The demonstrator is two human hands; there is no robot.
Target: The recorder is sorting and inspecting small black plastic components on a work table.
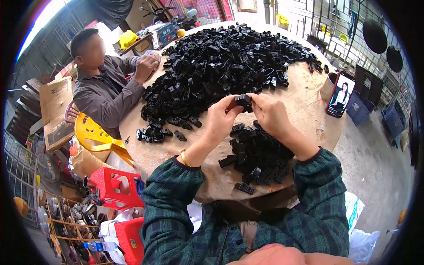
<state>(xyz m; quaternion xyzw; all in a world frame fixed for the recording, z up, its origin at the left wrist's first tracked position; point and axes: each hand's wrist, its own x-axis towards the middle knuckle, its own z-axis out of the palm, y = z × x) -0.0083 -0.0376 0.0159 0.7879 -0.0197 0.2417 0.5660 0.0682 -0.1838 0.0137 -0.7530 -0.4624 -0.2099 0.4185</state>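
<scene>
co-worker (106,84) far left, hands at the table edge | left hand (219,120) pinches one end of a small black plastic part (243,100); right hand (269,114) grips the other end, above the near pile (258,154) (big heap (221,66) lies far) | step: likely pressing pieces together; next calls for steady aligned squeeze | phone (340,94) propped right

phone (340,94): upright at the table's (309,92) right edge, red-rimmed, lit screen showing a person
cardboard box (56,110): brown, flattened, left of table
blue box (167,32): table's far edge
</scene>
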